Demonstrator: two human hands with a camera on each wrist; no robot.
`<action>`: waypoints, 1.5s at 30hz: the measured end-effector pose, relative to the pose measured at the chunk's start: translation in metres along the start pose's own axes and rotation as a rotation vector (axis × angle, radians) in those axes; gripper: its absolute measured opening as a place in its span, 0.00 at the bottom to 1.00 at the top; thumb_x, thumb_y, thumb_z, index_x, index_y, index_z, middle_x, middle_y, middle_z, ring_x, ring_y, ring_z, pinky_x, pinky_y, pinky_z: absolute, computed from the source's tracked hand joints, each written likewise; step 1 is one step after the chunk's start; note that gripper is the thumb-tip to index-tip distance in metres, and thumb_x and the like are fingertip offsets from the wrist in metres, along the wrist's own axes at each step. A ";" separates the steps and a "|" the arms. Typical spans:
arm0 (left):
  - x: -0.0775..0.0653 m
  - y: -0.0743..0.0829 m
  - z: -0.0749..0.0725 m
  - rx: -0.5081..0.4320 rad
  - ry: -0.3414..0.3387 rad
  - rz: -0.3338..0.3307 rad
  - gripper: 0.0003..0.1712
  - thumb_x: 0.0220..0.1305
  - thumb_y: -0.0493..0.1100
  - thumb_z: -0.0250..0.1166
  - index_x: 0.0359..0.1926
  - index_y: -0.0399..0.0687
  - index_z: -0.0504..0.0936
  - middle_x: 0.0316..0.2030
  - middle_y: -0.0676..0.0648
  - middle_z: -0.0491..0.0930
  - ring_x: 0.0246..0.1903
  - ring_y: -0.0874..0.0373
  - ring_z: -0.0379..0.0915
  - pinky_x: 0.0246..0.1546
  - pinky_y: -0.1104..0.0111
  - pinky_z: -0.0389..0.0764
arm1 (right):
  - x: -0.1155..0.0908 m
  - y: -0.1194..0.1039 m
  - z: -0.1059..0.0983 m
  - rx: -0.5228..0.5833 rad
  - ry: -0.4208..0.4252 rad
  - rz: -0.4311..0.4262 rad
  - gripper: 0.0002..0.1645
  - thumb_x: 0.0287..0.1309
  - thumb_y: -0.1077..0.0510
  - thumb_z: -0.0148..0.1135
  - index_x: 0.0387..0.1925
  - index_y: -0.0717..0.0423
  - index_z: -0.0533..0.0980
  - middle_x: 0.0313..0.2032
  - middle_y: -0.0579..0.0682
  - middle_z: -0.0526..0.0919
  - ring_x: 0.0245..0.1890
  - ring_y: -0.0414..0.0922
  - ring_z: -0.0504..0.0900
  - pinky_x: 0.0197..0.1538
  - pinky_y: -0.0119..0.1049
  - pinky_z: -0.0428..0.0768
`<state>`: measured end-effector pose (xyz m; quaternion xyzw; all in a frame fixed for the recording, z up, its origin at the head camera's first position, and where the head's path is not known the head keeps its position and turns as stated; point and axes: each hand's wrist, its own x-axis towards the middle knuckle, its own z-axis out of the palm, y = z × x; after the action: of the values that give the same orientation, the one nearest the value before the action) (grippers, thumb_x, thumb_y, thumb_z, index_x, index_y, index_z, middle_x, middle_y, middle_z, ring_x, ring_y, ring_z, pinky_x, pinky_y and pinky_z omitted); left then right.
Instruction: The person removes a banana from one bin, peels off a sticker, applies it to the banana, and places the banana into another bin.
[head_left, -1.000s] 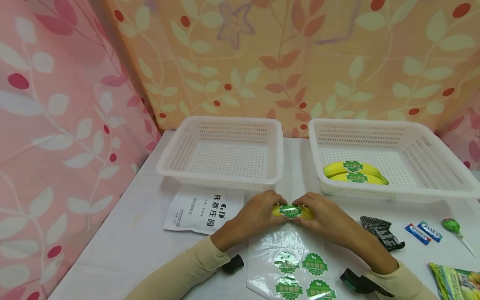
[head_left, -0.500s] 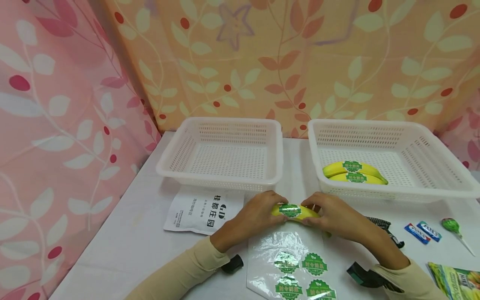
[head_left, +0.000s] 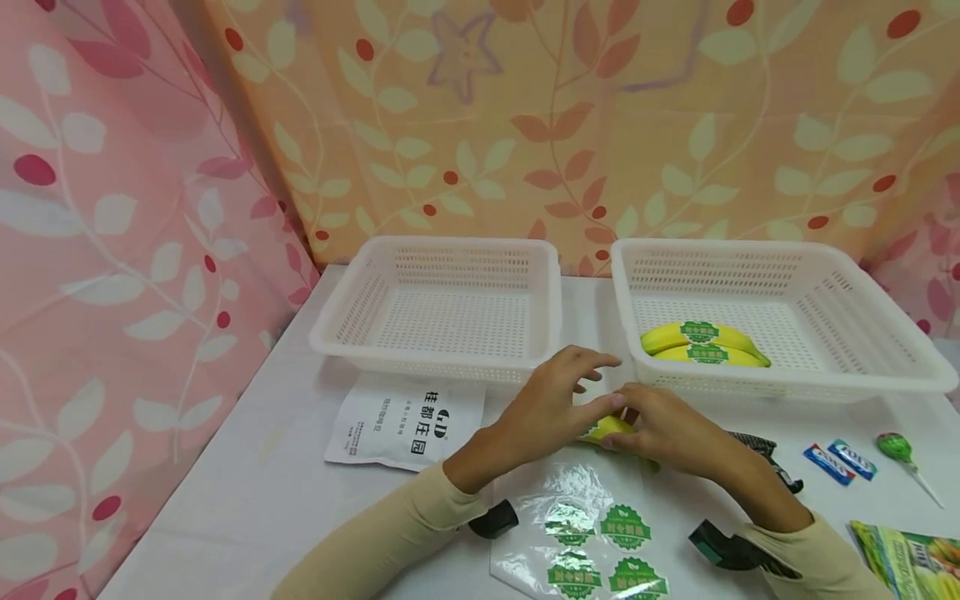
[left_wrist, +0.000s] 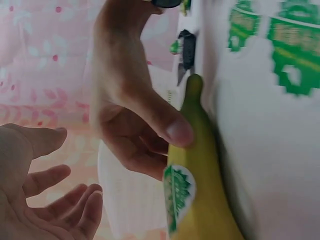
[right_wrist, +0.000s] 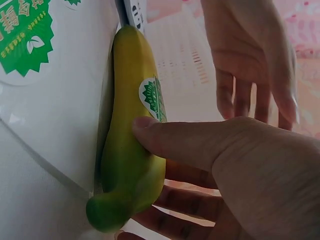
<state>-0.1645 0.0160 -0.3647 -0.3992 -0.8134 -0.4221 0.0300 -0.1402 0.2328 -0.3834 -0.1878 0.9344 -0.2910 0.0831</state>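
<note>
My right hand [head_left: 667,429] grips a yellow banana [right_wrist: 122,145] near its greenish stem end, thumb on the near side and fingers behind. A green-and-white sticker [right_wrist: 151,97] is on the banana's peel. Off the fruit, my left hand [head_left: 551,400] hovers at its other end with fingers spread and holding nothing; in the head view it covers part of the banana. Under both hands lies a glossy sheet [head_left: 521,521] bearing several round green stickers [head_left: 626,527].
Two white plastic baskets stand behind: the left basket [head_left: 435,364] and the right basket [head_left: 795,382], which contains two stickered bananas [head_left: 705,344]. A white printed pouch [head_left: 405,425] lies left. Rightward are a black packet [head_left: 780,475], small wrappers [head_left: 828,464], a lollipop [head_left: 894,447] and a green-yellow packet [head_left: 911,558].
Both hands held the banana by its ends. The right hand shifted right along it toward the stem; the left hand has let go and lifted, fingers spreading.
</note>
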 end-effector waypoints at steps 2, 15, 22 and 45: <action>0.009 0.001 0.002 -0.034 0.000 -0.033 0.28 0.74 0.47 0.70 0.70 0.48 0.78 0.63 0.45 0.77 0.56 0.61 0.81 0.52 0.74 0.83 | 0.000 0.000 0.000 0.013 -0.007 0.006 0.22 0.56 0.49 0.82 0.47 0.53 0.82 0.38 0.42 0.85 0.38 0.40 0.80 0.39 0.34 0.79; 0.051 -0.015 0.021 -0.109 -0.003 -0.207 0.32 0.73 0.51 0.70 0.74 0.52 0.75 0.76 0.45 0.66 0.59 0.51 0.82 0.51 0.75 0.81 | 0.001 -0.002 -0.002 -0.052 -0.037 -0.014 0.26 0.59 0.48 0.79 0.53 0.59 0.85 0.41 0.42 0.87 0.39 0.38 0.81 0.45 0.39 0.82; 0.055 -0.014 0.022 -0.098 -0.005 -0.225 0.31 0.73 0.51 0.70 0.74 0.53 0.76 0.78 0.47 0.64 0.59 0.54 0.82 0.50 0.78 0.80 | -0.032 -0.002 -0.030 -0.146 -0.016 0.057 0.30 0.58 0.46 0.80 0.56 0.58 0.84 0.42 0.41 0.87 0.40 0.38 0.81 0.44 0.42 0.83; 0.057 -0.015 0.027 -0.138 -0.009 -0.219 0.32 0.74 0.50 0.70 0.74 0.53 0.75 0.78 0.47 0.64 0.54 0.57 0.84 0.46 0.80 0.80 | -0.062 0.055 -0.177 -0.314 0.299 0.279 0.41 0.61 0.40 0.76 0.60 0.70 0.79 0.45 0.71 0.85 0.43 0.71 0.81 0.36 0.51 0.85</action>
<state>-0.2061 0.0658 -0.3700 -0.3107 -0.8213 -0.4761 -0.0473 -0.1472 0.3901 -0.2681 -0.0226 0.9869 -0.1527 -0.0468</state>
